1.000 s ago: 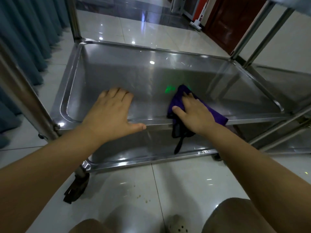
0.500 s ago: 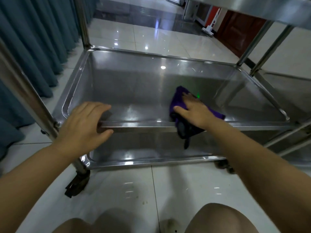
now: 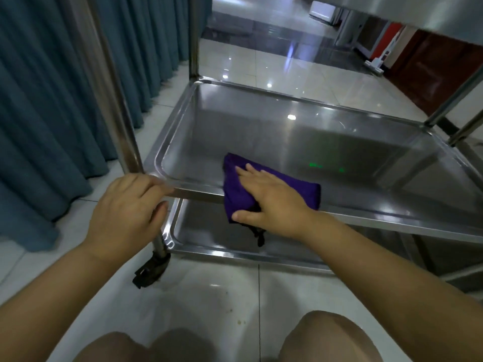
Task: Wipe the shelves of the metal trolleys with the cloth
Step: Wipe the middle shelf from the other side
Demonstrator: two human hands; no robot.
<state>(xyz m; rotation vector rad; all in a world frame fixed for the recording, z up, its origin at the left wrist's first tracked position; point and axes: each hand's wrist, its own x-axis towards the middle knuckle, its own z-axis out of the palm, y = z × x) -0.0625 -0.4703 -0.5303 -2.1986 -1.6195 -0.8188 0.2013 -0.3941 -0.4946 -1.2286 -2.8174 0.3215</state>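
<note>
The metal trolley's middle shelf (image 3: 326,137) is a shiny steel tray in front of me. A purple cloth (image 3: 300,189) lies over the shelf's front rim, left of centre, with a dark end hanging below. My right hand (image 3: 274,202) presses flat on the cloth, fingers straight and pointing up-left, thumb along the cloth's front edge. My left hand (image 3: 125,212) grips the front rim at the left corner, fingers curled over the top and thumb underneath. The lower shelf (image 3: 209,231) shows beneath.
The trolley's corner post (image 3: 112,100) rises by my left hand, with a black caster (image 3: 150,270) at its foot. Blue curtains (image 3: 52,100) hang at left. A top shelf (image 3: 418,14) overhangs. A second trolley (image 3: 470,163) adjoins at right. My knees are at the bottom, over a glossy tiled floor.
My right hand slid the cloth leftward along the front rim. My left hand moved from lying flat on the shelf to gripping the rim at the left corner. The view shifted.
</note>
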